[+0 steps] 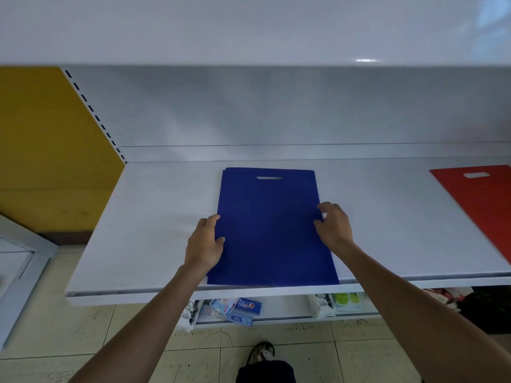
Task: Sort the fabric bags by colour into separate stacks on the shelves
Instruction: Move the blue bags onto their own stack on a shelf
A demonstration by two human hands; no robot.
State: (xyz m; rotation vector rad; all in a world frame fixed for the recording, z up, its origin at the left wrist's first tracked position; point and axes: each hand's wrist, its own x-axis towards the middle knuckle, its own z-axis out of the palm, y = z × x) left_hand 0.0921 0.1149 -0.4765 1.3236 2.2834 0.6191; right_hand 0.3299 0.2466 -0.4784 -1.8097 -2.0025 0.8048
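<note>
A blue fabric bag (269, 225) lies flat on the white shelf (143, 222), its cut-out handle pointing to the back; more blue edges show beneath it, so it tops a small stack. My left hand (206, 246) grips the bag's left edge, thumb on top. My right hand (333, 226) touches the right edge with loosely curled fingers. A red fabric bag (481, 203) lies flat at the shelf's far right, partly cut off by the frame.
An upper white shelf (249, 31) overhangs the space. A yellow panel (47, 150) stands at the left. Below the shelf's front edge sit toothpaste boxes (243, 308) and small packets (345, 301) on a lower shelf. A tiled floor (138, 341) lies underneath.
</note>
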